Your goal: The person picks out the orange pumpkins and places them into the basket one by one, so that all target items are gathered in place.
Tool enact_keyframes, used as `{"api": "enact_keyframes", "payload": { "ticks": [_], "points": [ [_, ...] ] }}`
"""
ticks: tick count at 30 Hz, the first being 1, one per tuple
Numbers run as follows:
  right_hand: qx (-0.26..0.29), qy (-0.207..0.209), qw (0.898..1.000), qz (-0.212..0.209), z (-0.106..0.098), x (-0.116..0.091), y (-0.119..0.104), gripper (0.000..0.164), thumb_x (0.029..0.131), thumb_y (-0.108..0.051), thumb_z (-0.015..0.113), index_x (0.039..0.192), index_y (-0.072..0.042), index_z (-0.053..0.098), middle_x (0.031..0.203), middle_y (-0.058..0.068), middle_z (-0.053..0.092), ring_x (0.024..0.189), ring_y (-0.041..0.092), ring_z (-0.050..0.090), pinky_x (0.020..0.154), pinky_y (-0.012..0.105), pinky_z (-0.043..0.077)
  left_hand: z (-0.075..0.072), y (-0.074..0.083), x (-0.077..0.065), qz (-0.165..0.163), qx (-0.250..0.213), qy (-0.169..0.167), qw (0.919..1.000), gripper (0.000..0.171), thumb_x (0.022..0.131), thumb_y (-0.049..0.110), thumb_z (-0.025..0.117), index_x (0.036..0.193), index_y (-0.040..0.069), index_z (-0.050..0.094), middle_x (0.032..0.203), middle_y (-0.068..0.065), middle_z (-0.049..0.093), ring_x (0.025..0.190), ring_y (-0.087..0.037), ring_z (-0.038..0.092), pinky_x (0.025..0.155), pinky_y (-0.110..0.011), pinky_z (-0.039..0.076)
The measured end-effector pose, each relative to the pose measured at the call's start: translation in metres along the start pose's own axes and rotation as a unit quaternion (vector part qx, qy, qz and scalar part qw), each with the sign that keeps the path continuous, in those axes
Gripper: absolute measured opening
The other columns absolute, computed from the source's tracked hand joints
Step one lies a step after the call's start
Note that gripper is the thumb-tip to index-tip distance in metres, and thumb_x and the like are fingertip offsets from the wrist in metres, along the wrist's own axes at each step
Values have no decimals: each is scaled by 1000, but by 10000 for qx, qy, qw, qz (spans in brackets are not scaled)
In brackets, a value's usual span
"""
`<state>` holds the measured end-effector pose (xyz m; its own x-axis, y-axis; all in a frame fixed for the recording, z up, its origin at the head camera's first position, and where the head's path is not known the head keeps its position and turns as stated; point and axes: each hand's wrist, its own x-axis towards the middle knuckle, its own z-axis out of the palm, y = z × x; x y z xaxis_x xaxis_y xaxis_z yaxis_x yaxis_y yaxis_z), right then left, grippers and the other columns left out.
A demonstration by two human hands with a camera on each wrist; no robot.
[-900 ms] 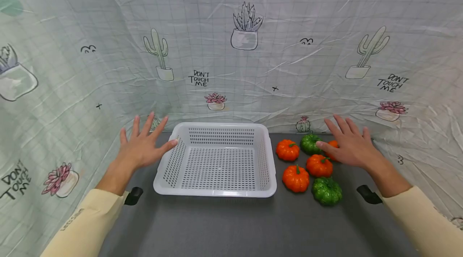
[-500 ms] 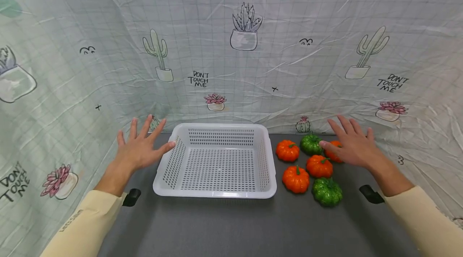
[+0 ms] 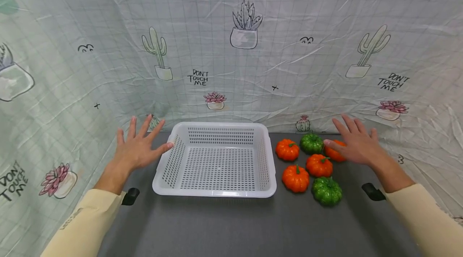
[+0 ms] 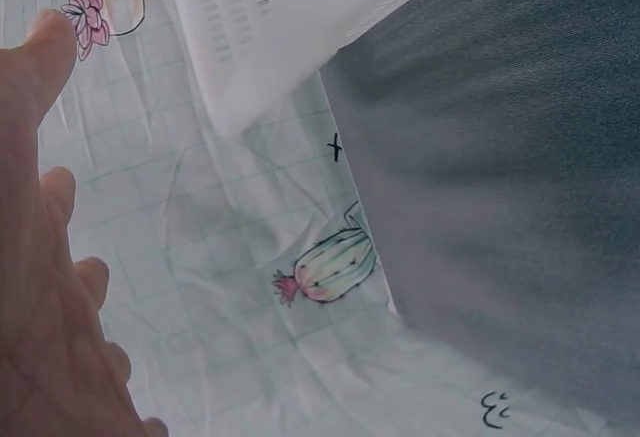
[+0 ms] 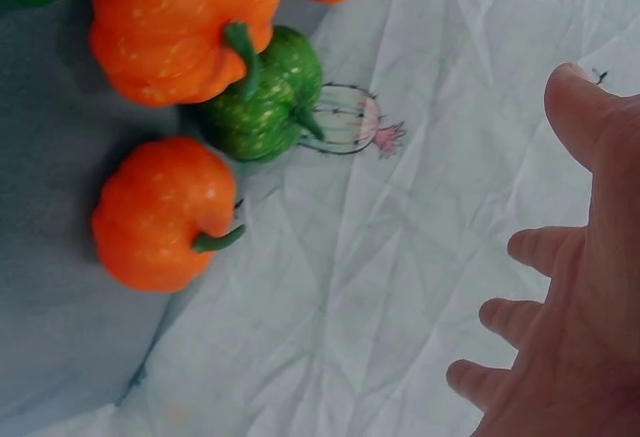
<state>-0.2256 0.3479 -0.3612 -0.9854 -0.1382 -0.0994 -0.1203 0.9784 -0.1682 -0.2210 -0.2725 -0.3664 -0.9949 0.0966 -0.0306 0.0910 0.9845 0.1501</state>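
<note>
My left hand (image 3: 135,152) hovers with spread fingers at the left side of a white perforated plastic basket (image 3: 214,193), holding nothing. Inside the basket only its slotted floor and walls show. On the right, my right hand (image 3: 358,144) is held in the air with fingers apart, its thumb partly covering an orange pumpkin (image 3: 338,155) in the head view. Nearby lie a green pumpkin (image 3: 311,143) at the back, another orange pumpkin (image 3: 319,166) in the middle and a second green pumpkin (image 3: 327,191) in front. The right wrist view shows a gap between that hand and the pumpkins.
Two more orange pumpkins (image 3: 287,150) (image 3: 296,178) sit close to the basket's right wall. A dark grey table top (image 3: 217,225) lies beneath everything. A wrinkled cloth (image 3: 246,72) printed with cacti hangs behind and at both sides.
My right hand has drifted slightly to the right, uncovering more of the pumpkin behind its thumb. My left hand has moved a little to the left. Basket and pumpkins have stayed put.
</note>
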Motion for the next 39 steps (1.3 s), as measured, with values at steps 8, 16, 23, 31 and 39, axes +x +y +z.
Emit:
{"api": "enact_keyframes", "payload": {
  "ticks": [8,16,23,31,39],
  "points": [
    [15,74,9999,-80,8,5,15,95,102,-67,48,166,-8,12,171,31,0,152,63,3,108,88,1,7,-3,6,-5,-262,-145,9996,99,95,79,45,168,23,9,175,-21,-5,156,-59,-11,118,-81,-3],
    [150,81,9997,-168,17,8,34,90,104,-61,50,166,-5,15,169,33,4,150,64,5,107,88,5,11,-7,12,100,-601,-464,9971,103,95,75,52,168,17,7,173,-26,-2,154,-63,-2,118,-81,5],
    [179,215,9994,-184,28,14,55,87,105,-55,54,162,2,21,164,40,12,146,66,12,108,85,15,12,-16,18,368,-1493,-837,9845,102,98,57,64,168,11,5,170,-33,13,153,-62,14,118,-77,20],
    [693,205,9972,-167,42,19,75,87,105,-48,57,158,12,23,160,46,15,143,70,17,111,80,20,16,-23,23,393,-1895,-1073,9752,93,101,46,66,162,-6,19,161,-39,30,147,-59,35,115,-70,34],
    [1104,202,9937,39,56,25,86,90,104,-50,58,157,14,23,158,46,21,141,68,24,110,78,25,27,-29,24,264,-3012,-1321,9440,73,103,19,66,152,-20,29,146,-42,49,131,-51,60,104,-56,53]
  ]
}}
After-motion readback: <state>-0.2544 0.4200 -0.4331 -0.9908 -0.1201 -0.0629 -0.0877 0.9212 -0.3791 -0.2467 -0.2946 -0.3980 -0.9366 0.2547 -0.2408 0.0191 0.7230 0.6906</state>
